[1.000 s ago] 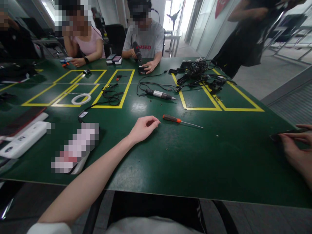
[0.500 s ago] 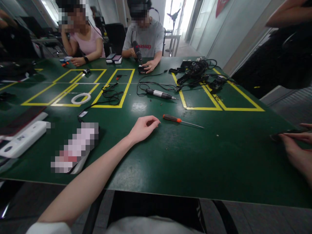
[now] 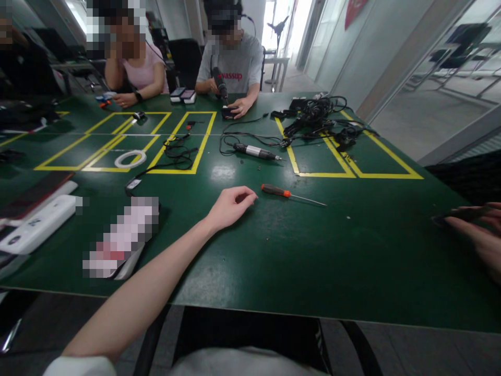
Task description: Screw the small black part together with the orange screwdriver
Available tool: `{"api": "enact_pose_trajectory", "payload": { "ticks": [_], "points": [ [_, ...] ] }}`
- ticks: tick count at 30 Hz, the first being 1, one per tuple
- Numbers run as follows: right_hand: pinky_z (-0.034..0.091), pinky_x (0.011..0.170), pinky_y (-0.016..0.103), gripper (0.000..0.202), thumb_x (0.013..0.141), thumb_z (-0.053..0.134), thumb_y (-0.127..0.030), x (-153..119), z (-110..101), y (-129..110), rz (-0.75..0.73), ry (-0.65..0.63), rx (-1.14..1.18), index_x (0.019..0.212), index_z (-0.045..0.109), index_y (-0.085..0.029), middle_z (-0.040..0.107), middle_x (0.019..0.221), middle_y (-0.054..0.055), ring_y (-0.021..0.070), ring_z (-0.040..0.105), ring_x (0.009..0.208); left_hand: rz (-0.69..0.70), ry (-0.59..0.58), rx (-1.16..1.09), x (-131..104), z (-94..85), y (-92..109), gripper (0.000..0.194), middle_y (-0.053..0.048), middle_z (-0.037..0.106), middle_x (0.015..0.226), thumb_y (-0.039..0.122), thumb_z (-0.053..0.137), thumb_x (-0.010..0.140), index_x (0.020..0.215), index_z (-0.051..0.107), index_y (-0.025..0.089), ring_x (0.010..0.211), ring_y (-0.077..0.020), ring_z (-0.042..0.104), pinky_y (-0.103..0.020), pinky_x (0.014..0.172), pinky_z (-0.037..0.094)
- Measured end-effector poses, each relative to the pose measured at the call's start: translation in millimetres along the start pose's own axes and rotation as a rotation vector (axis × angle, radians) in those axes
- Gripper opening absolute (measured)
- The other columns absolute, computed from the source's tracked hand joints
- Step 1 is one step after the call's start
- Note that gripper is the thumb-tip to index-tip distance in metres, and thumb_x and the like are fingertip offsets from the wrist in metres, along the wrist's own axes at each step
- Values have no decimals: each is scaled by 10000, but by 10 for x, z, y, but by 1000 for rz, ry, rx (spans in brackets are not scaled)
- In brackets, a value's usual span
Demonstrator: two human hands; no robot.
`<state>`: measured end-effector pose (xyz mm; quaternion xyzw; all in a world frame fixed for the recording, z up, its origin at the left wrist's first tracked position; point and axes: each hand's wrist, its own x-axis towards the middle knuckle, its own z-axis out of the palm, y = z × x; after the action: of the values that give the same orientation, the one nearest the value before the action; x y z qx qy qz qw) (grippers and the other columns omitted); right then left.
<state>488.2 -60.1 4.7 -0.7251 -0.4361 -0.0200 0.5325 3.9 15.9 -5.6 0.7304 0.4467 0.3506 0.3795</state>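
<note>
Someone dark-clothed has left the upper right; our bare left hand (image 3: 230, 208), fingers together, rests beside an untouched orange-and-brown, steel-shafted screwdriver (image 3: 287, 194).

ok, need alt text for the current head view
A person's left hand, loosely curled, rests on a green table near the handle end of a screwdriver. Beyond lie a corded handheld tool and tangled black cables. A co-worker opposite holds a drill-like tool; another hand is cut off at right.
</note>
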Motion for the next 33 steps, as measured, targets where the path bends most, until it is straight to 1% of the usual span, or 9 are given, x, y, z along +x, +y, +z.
{"api": "enact_pose_trajectory", "payload": {
  "ticks": [2, 4, 8, 11, 15, 22, 27, 30, 33],
  "points": [
    [531, 650, 542, 891, 59, 959, -557, -16, -1, -35, 189, 13, 13, 767, 486, -293, 586, 721, -6, 244, 563, 657, 2, 2, 3, 1, 0, -1, 250, -30, 737, 808, 345, 603, 948, 933, 774, 165, 730, -152, 630, -273, 699, 472],
    [534, 645, 545, 874, 58, 964, -545, -33, 1, -102, 235, 42, -19, 762, 513, -289, 597, 735, 8, 263, 577, 668, 2, -3, 3, 3, 1, 0, 251, -31, 740, 811, 345, 603, 950, 938, 775, 163, 733, -154, 633, -274, 701, 471],
    [506, 646, 572, 692, 227, 975, -575, -21, 6, -237, 297, 111, -181, 646, 502, -294, 531, 648, -18, 220, 487, 552, -1, -8, 5, 3, 2, 0, 245, -28, 738, 805, 338, 604, 949, 939, 775, 164, 727, -152, 631, -271, 695, 467],
    [489, 663, 574, 553, 362, 943, -450, -6, 17, -283, 414, 143, -231, 643, 489, -304, 502, 609, -34, 212, 452, 517, 1, -5, 5, -1, 1, -2, 241, -29, 739, 813, 336, 601, 951, 941, 772, 167, 734, -154, 634, -275, 702, 470],
    [457, 617, 537, 448, 428, 872, -349, -21, 7, -237, 401, 158, -227, 693, 514, -303, 513, 627, -29, 230, 466, 527, 5, -8, -3, -3, -2, -1, 240, -32, 735, 812, 336, 602, 947, 930, 768, 164, 733, -157, 634, -278, 702, 469],
    [473, 527, 442, 502, 395, 949, -398, -123, -43, -354, 379, 66, -157, 678, 554, -271, 561, 662, -10, 193, 499, 533, 7, -8, 4, 4, 9, 3, 242, -26, 730, 804, 329, 595, 952, 926, 766, 159, 730, -148, 618, -268, 698, 464],
    [538, 625, 449, 279, 550, 810, -167, -217, 19, -530, 357, 62, -108, 639, 560, -253, 552, 646, -10, 190, 524, 567, 11, -3, 12, 7, 12, 5, 239, -21, 724, 790, 321, 597, 952, 921, 765, 155, 715, -141, 608, -263, 688, 452],
    [511, 612, 447, 253, 530, 755, -97, -203, 25, -464, 389, 75, -110, 636, 581, -247, 563, 647, -7, 187, 503, 558, 11, -10, 12, 8, 10, 11, 235, -22, 729, 801, 317, 594, 949, 921, 763, 155, 717, -143, 613, -265, 692, 455],
    [509, 608, 446, 250, 522, 790, -140, -150, -8, -314, 366, 34, -86, 657, 607, -245, 597, 680, 13, 197, 517, 570, 15, -12, 19, 8, 10, 19, 237, -23, 729, 801, 318, 594, 949, 923, 763, 155, 722, -146, 620, -268, 698, 461]
  ]
}}
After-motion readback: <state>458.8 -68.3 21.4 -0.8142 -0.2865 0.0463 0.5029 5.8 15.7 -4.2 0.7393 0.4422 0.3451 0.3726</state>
